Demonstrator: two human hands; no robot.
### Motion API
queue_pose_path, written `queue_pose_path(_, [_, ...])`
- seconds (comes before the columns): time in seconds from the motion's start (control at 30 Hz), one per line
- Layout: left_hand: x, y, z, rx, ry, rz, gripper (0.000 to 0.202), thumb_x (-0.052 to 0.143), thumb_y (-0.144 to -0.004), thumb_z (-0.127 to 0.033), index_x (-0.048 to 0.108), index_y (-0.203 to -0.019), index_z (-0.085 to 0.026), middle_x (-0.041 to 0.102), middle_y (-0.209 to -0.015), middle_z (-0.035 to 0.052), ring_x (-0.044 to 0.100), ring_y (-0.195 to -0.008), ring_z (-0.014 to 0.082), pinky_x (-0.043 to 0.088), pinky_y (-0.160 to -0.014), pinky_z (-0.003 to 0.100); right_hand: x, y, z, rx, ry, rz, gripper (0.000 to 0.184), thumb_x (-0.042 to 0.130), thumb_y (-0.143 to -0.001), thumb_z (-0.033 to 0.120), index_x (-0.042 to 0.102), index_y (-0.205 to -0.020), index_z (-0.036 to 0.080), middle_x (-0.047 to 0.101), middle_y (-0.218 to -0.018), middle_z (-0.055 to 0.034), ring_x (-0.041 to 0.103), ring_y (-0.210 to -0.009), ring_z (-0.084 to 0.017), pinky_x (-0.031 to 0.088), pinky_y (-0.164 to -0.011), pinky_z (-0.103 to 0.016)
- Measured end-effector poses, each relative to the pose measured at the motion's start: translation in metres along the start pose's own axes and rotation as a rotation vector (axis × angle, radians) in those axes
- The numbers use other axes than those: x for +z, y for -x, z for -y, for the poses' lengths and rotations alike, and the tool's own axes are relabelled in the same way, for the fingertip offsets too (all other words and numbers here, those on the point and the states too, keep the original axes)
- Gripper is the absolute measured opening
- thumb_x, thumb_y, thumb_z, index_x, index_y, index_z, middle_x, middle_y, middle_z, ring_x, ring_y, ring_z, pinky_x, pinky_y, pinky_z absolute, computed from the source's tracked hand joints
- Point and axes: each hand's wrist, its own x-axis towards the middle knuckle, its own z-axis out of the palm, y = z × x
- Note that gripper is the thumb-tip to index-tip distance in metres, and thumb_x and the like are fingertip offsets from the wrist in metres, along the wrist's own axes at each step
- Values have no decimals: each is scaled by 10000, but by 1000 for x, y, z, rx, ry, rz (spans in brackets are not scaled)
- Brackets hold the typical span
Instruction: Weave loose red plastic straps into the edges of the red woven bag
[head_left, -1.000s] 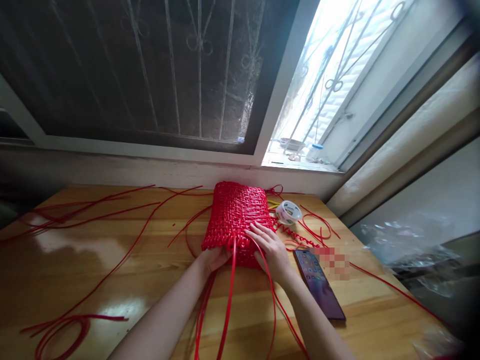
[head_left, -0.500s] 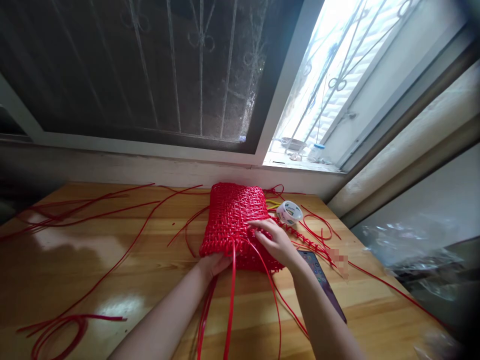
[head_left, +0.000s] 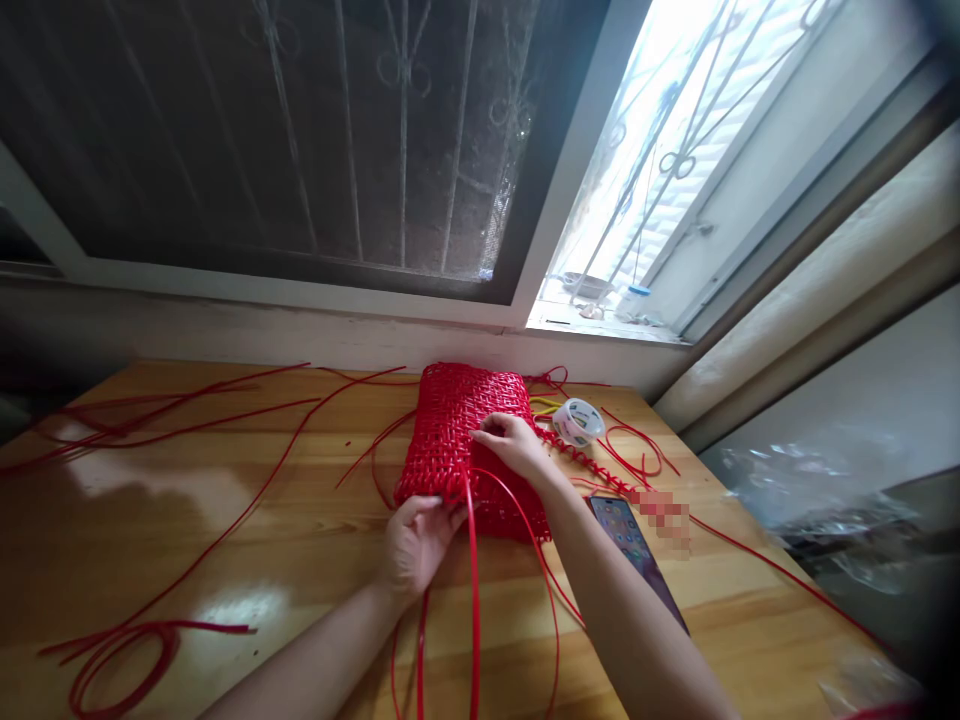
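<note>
A red woven bag (head_left: 450, 410) of glossy plastic strips lies on the wooden table in front of me. My left hand (head_left: 421, 545) grips its near edge, thumb on top and the other fingers partly hidden beneath. Over the bag's upper side, my right hand (head_left: 514, 447) has thumb and fingers pinched together against the weave. Whatever is between those fingertips is too small to make out. From the weave between my hands, a long red strip (head_left: 474, 580) hangs toward me, and a thinner red strip (head_left: 517, 505) curves off to the right.
A roll of clear tape (head_left: 578, 423) and a phone (head_left: 637, 560) with its screen lit lie to the right. Loose red strips (head_left: 262, 500) spread over the wooden table (head_left: 315, 560), with a coil (head_left: 124, 665) at front left. A window (head_left: 405, 300) stands behind.
My left hand has come out from under the near edge, its thumb now showing on top. The right hand has shifted slightly left and up, its fingers closing into a pinch.
</note>
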Motion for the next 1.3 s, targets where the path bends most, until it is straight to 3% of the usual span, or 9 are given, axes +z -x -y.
queue_pose_path(0.1, [8,-10,-1,-30,-34,-139,119,569,-723,-180,642,-814,-159,681,-816,20,621,-743,134,502,-773,299,1,2,2,-112,101,-17,182,507,-743,339,554,-680,175,574,-670,14,488,-604,-106,363,-556,-211])
queue_pose_path(0.23, [4,-24,2,-18,-121,-272,106,596,-718,-149,639,-812,-132,684,-794,24,622,-686,106,521,-675,213,6,2,2,-127,257,-66,147,496,-758,306,523,-669,191,560,-668,15,480,-606,-108,345,-552,-209])
queue_pose_path(0.57, [-5,-25,2,-37,-95,-191,116,573,-738,-146,654,-819,-130,688,-827,40,628,-732,120,524,-629,196,13,-5,-5,-7,372,-160,142,464,-785,307,495,-689,206,568,-703,-7,498,-638,-131,336,-567,-230])
queue_pose_path(0.87, [-3,-22,4,-36,-96,-209,107,583,-727,-138,665,-796,-140,691,-785,23,621,-690,113,518,-584,195,13,-14,-18,3,345,-279,151,421,-799,327,464,-717,209,533,-733,-21,485,-666,-153,355,-604,-260])
queue_pose_path(1.3, [2,-19,5,-37,-92,-271,122,558,-746,-127,672,-784,-147,689,-774,22,621,-710,117,524,-685,250,14,-17,-23,-12,247,-401,179,380,-803,339,414,-685,209,525,-713,-23,488,-666,-159,373,-609,-267])
